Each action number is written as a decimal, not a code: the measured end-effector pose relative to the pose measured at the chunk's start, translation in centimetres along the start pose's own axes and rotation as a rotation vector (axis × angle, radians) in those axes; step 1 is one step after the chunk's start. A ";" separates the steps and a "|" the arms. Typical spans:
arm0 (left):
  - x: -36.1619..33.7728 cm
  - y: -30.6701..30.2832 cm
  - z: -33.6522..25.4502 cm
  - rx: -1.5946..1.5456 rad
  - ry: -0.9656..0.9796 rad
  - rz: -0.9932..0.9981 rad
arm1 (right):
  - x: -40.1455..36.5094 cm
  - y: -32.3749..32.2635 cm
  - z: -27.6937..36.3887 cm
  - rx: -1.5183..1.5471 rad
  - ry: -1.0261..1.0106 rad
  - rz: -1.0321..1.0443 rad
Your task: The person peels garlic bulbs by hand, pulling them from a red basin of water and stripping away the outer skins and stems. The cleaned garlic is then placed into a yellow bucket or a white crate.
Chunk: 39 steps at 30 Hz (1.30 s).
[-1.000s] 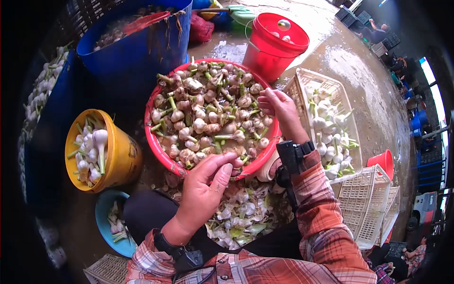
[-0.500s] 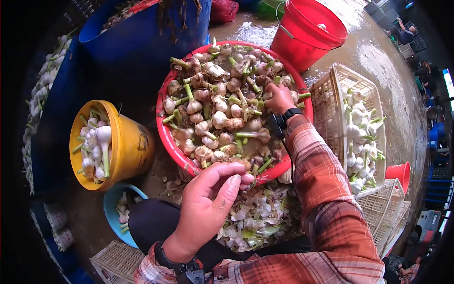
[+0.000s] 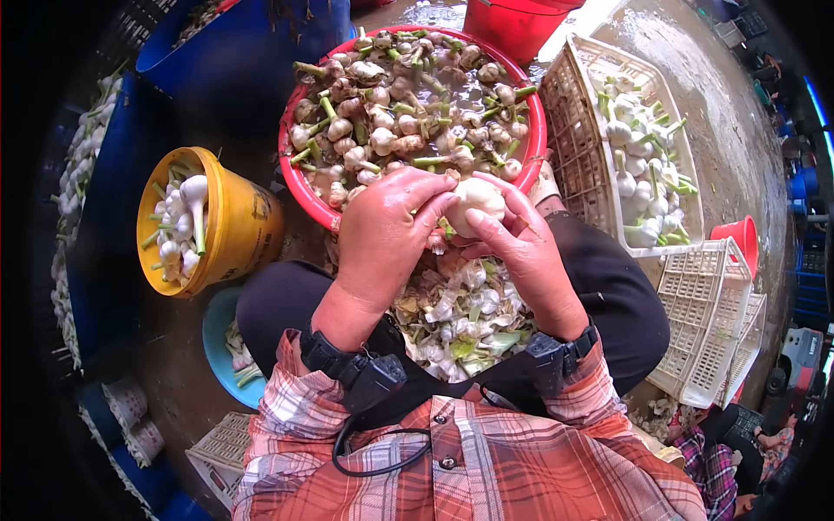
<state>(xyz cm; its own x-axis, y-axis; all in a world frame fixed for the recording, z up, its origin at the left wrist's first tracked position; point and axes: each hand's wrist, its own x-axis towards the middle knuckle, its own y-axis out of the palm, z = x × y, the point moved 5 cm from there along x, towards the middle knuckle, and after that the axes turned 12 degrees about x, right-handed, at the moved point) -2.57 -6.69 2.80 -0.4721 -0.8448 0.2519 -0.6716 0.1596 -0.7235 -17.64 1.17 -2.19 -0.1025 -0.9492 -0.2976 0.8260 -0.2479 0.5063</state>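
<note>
In front of my chest my right hand (image 3: 530,247) has its fingers closed around a pale garlic bulb (image 3: 479,207). My left hand (image 3: 387,234) meets it from the other side, thumb and forefinger pinched together against the bulb. A small brownish bit (image 3: 453,175) shows at those fingertips, too small to name. Just beyond both hands stands a red basin (image 3: 537,130) of water with many unpeeled garlic bulbs (image 3: 382,139), some with green stems. Below the hands, between my legs, lies a heap of garlic skins (image 3: 469,321).
On the left are a yellow bucket (image 3: 248,226) of cleaned garlic and a light-blue basin (image 3: 215,347). To the right, a white crate (image 3: 573,113) holds cleaned bulbs, with stacked crates (image 3: 695,304) nearer me. A red bucket (image 3: 512,30) stands behind. Another person's plaid sleeve (image 3: 717,473) shows lower right.
My right hand has come out of the basin toward me and now holds a garlic bulb. My left hand has risen in view to meet it. The view has tilted downward.
</note>
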 end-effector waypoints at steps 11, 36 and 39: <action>-1.9 2.2 -2.2 0.277 0.299 -0.032 | -3.8 -1.1 -0.7 -0.338 -0.128 -0.125; -2.5 1.8 -3.3 0.101 0.361 0.001 | -4.6 -2.5 0.2 -0.070 -0.052 -0.112; -2.8 2.2 -3.0 0.028 0.317 0.042 | -4.8 -2.7 -0.3 0.003 0.004 -0.107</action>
<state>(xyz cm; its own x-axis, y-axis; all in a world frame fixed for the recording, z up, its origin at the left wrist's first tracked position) -4.49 -2.46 2.47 -0.6564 -0.6356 0.4064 -0.6340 0.1728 -0.7537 -19.23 6.42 -2.34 -0.1874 -0.9164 -0.3536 0.8089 -0.3483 0.4737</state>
